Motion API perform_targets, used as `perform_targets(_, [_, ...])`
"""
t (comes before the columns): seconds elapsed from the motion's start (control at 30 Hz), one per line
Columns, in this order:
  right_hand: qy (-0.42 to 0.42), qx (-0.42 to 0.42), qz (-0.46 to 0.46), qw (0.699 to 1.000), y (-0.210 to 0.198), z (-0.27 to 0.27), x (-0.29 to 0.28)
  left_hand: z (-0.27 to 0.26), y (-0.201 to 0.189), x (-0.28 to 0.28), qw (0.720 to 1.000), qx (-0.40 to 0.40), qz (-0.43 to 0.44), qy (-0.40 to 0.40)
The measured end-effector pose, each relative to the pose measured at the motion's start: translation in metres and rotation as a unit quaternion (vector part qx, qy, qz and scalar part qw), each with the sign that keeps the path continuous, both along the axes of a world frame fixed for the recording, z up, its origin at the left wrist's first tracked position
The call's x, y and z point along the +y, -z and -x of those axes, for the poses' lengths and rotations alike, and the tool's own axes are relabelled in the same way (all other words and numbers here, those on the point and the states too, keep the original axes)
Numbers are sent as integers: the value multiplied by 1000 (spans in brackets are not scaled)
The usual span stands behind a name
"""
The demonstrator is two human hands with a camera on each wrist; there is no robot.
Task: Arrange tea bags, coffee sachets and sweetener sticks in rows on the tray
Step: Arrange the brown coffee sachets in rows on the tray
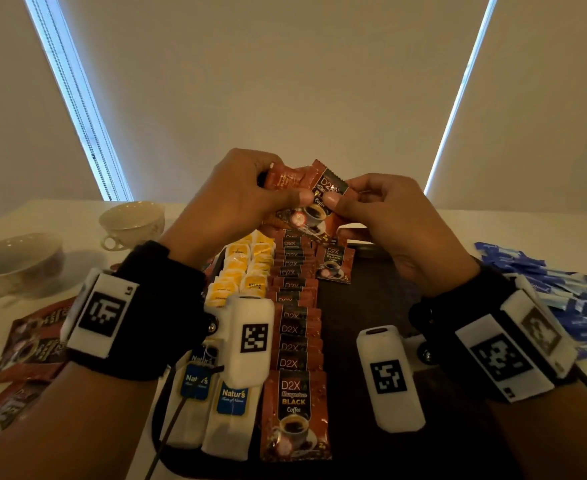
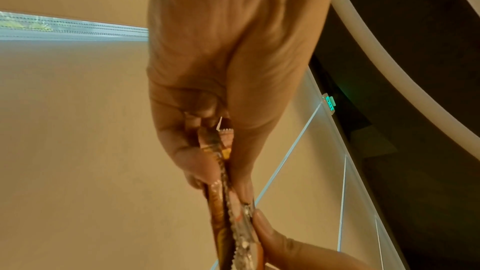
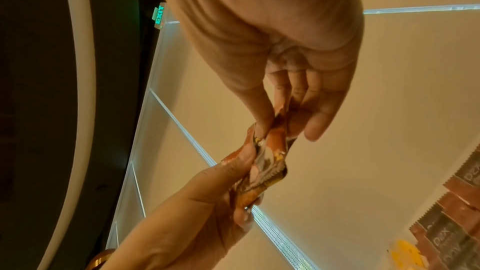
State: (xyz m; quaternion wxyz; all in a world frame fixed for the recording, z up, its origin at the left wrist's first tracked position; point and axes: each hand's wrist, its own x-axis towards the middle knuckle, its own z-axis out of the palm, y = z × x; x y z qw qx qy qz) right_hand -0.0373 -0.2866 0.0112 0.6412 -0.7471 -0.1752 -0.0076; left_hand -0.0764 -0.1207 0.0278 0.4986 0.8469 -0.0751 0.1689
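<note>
Left hand (image 1: 229, 192) and right hand (image 1: 385, 209), fingers pinched on small brown foil coffee sachets (image 1: 314, 197), centre frame. Peel one off; lay beside second-row sachet (image 1: 333, 263) on dark tray (image 1: 371, 306).

We note black wrist bands (image 1: 160, 317) on both forearms, each carrying white padded blocks printed with black square-coded markers (image 1: 103, 310). A rounded white camera pod (image 1: 390, 377) with a dark top slot sits inside each wrist; a thin black cable (image 1: 171, 427) trails from the left one.
</note>
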Motion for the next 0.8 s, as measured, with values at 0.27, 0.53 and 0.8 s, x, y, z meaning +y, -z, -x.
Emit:
perform_targets(0.27, [37, -11, 48, 998, -8, -14, -23, -1, -6, 6, 998, -38, 9, -47])
perform_targets(0.53, [43, 87, 277, 956, 6, -33, -41, 2, -11, 14, 997, -51, 12, -60])
perform_targets(0.8, [10, 242, 436, 867, 30, -74, -20, 2, -13, 19, 998, -47, -1, -49])
